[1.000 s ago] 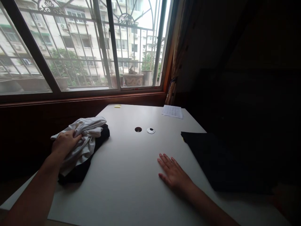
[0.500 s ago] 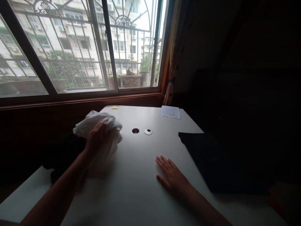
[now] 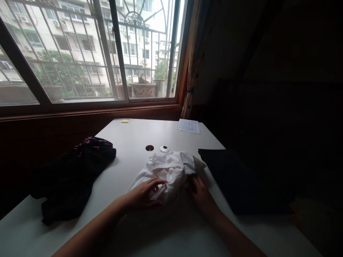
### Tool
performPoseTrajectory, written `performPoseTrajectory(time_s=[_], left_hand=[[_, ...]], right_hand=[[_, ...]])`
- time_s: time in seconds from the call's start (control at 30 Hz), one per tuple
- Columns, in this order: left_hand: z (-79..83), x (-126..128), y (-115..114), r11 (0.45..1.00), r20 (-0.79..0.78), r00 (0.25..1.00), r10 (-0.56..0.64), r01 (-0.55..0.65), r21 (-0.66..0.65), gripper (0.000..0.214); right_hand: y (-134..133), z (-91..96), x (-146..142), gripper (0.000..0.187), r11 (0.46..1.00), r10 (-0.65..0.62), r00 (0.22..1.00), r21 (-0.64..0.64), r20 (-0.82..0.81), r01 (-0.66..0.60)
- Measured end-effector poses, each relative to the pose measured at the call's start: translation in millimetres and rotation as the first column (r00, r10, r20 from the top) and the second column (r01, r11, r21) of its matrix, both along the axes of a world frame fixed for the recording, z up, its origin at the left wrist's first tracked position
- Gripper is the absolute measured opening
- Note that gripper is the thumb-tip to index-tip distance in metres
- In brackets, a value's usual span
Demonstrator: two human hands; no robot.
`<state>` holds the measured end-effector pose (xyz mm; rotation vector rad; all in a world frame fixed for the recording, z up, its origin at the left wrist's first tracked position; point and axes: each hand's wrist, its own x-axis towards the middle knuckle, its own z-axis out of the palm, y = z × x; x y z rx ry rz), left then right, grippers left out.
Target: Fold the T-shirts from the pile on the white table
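A crumpled white garment (image 3: 171, 169) lies in the middle of the white table (image 3: 134, 228). My left hand (image 3: 144, 192) rests on its near left side, fingers curled into the cloth. On its right side my right hand (image 3: 199, 191) has its fingers tucked under a fold. A black garment with pink markings (image 3: 72, 175) lies bunched at the table's left edge, apart from both hands.
A dark folded cloth (image 3: 238, 178) lies flat at the right side of the table. A cable hole (image 3: 149, 147) and its white cap (image 3: 164, 149) sit behind the white garment. A sheet of paper (image 3: 189, 126) and a yellow note (image 3: 124, 121) lie near the window.
My left hand has carried the white garment off the black one, from the left to the table's middle. My right hand has left the bare table and taken hold of the garment.
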<state>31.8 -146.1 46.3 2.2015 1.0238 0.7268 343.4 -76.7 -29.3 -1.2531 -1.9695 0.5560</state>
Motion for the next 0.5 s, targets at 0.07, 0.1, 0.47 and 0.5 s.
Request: performPoseTrajectory(time_s=[0.07, 0.1, 0.47, 0.5], left_hand=[[-8.0, 2, 1, 1.0, 0.001, 1.0, 0.009, -0.009, -0.011, 0.072], [-10.8, 3, 2, 1.0, 0.002, 1.0, 0.012, -0.012, -0.023, 0.073], [6.6, -9, 0, 0.927, 0.33, 0.944, 0.009, 0.116, -0.356, 0.042], [7.8, -10, 0, 0.895, 0.374, 0.928, 0.001, 0.166, -0.415, 0.047]], right_hand=[[-2, 17.6, -2, 0.034, 0.998, 0.047, 0.997, -0.03, -0.057, -0.049], [-3, 24.7, -2, 0.03, 0.998, 0.043, 0.995, -0.048, -0.086, -0.047], [0, 23.8, 6, 0.043, 0.98, -0.184, 0.911, -0.145, -0.369, 0.139], [0, 23.6, 7, 0.045, 0.98, -0.191, 0.909, -0.131, -0.371, 0.152]])
